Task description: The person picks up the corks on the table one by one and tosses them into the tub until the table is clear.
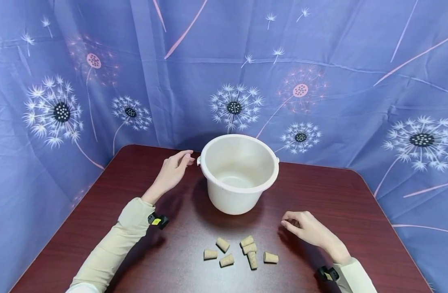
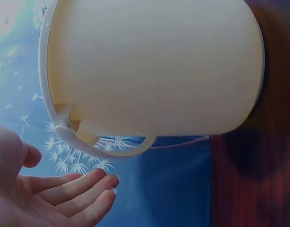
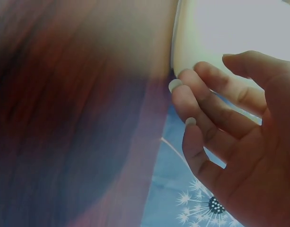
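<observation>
A white plastic bucket (image 1: 234, 199) stands upright near the back of the table, its inside bare in the head view. Beside its left rim my left hand (image 1: 174, 169) hovers with fingers loosely extended and nothing in them. The left wrist view shows the bucket's handle (image 2: 130, 150) hanging close to those fingertips. My right hand (image 1: 312, 230) is to the right of the bucket, fingers loosely bent and holding nothing. Several tapered corks lie in front of the bucket, among them a single cork (image 1: 270, 257) nearest my right hand and another cork (image 1: 210, 254) at the left.
The dark red wooden table (image 1: 319, 187) has rounded back corners. A blue curtain (image 1: 194, 93) with dandelion prints hangs right behind it and along both sides. Three corks touch one another in a small cluster (image 1: 249, 249).
</observation>
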The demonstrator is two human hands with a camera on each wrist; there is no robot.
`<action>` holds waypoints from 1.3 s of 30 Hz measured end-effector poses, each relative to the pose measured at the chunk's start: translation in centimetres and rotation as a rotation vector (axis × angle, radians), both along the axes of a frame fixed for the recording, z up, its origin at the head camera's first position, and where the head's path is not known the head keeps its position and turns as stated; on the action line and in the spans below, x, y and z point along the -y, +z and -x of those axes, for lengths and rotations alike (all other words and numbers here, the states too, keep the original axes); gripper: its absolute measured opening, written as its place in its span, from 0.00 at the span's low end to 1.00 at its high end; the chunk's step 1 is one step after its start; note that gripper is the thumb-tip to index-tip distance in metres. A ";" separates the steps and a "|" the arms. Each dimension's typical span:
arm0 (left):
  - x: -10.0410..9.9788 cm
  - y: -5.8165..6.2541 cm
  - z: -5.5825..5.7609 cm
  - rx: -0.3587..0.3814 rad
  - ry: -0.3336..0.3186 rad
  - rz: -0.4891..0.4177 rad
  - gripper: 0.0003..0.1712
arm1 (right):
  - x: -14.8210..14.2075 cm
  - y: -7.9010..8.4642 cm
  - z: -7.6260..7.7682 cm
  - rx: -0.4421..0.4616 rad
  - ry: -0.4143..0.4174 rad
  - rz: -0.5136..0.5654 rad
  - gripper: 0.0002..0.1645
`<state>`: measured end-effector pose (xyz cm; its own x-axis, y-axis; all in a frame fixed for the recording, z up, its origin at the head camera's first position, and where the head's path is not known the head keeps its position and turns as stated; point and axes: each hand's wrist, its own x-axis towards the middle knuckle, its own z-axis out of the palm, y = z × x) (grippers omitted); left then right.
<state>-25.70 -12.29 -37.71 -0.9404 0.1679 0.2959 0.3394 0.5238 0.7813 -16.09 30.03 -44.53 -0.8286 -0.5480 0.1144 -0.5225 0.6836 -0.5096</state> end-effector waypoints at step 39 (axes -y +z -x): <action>-3.8 1.1 0.6 0.075 -0.032 -0.038 0.31 | 3.4 0.3 -0.4 0.013 0.161 -0.042 0.06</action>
<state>-26.33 -8.54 -36.65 -0.9543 0.1886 0.2317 0.2956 0.4831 0.8242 -15.69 26.64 -44.25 -0.7307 -0.6782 0.0786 -0.6208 0.6121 -0.4898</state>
